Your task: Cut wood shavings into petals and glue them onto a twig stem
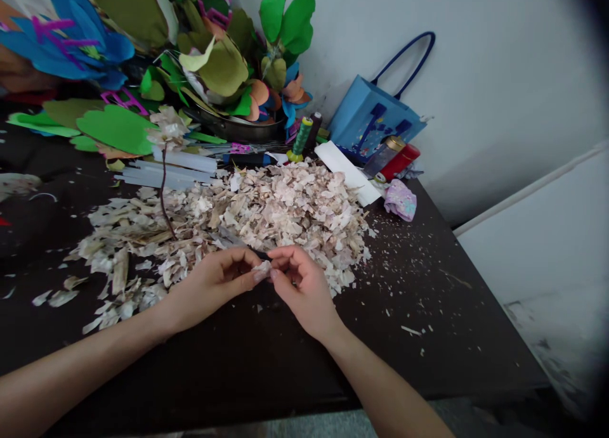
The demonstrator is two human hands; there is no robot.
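Pinching a small pale flake (263, 267) between thumb and fingers of the left hand (219, 279), low over the dark worktop (238, 374) and just below the centre of the view; holding the right hand (304, 292), fingers curled, close against its edge at 3 o'clock, though cannot tell whether gripping or merely steadying. Gripped by the tips alone, probably for being so thin and easily torn. Directly beyond, spread from 9 o'clock round to 2 o'clock: a loose heap of flakes (304, 203), presumably piled there for easy reach; papery, crinkled, ragged-edged, cream to pinkish, browner and longer in shape toward 9 o'clock. At 10 o'clock, rising from the heap, a thin brown twig (163, 197), topped with a ruffled pale bloom (169, 128); behind it, smooth frosted sticks (176, 172), laid flat in a bundle. At 1 o'clock, a green thread spool (301, 137), upright on its base; at 2 o'clock, a flat white block (347, 172) and a crumpled lilac cloth (400, 199). Farther off, near 12 o'clock, a metal pan (238, 128), crowded with matte, curling petals (223, 70); between 1 and 2 o'clock, a boxy blue bag (371, 121), tilted against the wall (476, 96).
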